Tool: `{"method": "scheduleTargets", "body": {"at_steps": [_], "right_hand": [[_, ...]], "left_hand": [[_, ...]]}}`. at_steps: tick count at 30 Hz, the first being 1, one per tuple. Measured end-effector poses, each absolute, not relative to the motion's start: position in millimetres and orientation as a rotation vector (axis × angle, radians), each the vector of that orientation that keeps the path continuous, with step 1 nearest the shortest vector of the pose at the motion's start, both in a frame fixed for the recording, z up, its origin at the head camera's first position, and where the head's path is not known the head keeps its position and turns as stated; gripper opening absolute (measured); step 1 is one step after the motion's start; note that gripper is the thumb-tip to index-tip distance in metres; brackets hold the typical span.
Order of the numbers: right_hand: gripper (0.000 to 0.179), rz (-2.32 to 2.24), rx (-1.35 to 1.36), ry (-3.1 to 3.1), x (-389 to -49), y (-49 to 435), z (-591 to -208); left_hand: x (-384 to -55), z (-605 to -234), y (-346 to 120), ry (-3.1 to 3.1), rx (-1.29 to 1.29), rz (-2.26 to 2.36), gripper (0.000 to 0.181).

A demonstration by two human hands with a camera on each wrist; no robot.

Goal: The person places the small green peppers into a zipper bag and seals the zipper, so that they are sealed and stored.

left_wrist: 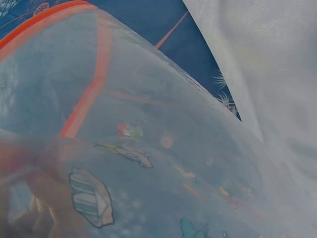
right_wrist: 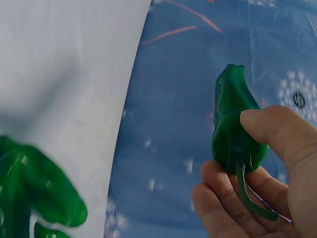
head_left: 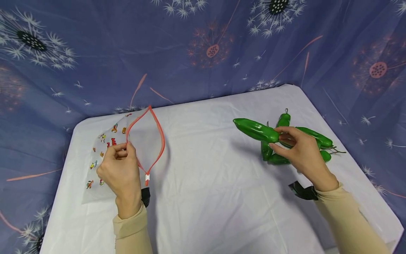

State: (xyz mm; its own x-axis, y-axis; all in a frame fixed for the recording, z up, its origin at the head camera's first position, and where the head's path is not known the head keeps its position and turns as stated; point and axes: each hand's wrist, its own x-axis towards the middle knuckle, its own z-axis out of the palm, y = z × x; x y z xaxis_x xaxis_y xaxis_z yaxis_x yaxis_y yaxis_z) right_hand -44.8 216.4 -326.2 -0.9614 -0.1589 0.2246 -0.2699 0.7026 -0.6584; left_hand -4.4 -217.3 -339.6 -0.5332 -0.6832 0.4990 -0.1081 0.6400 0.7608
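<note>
A clear zip bag with small printed pictures and a red zip rim stands tilted at the left of the table, its mouth spread wide toward the right. My left hand pinches the near side of that rim; in the left wrist view the fingers show blurred through the plastic. At the right, my right hand holds a glossy green pepper by its stem end, raised above the table, tip pointing left. In the right wrist view the thumb presses on the pepper and its stem hangs over the fingers.
Several more green peppers lie in a pile under and beyond the right hand. A white slider sits at the near corner of the bag's rim. White cloth covers the table, and a blue dandelion-patterned curtain hangs around it.
</note>
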Motion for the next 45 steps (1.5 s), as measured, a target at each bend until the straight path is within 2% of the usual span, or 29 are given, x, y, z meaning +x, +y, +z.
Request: {"method": "scheduleTargets", "body": {"at_steps": [27, 45], "right_hand": [[0.042, 1.274, 0.607, -2.753, -90, 129, -314], [0.041, 1.442, 0.8, -2.77, -108, 66, -322]], "left_hand": [[-5, -340, -219, -2.029, 0.614, -0.855, 0.016], [-4, -340, -220, -2.036, 0.619, -0.841, 0.015]]}}
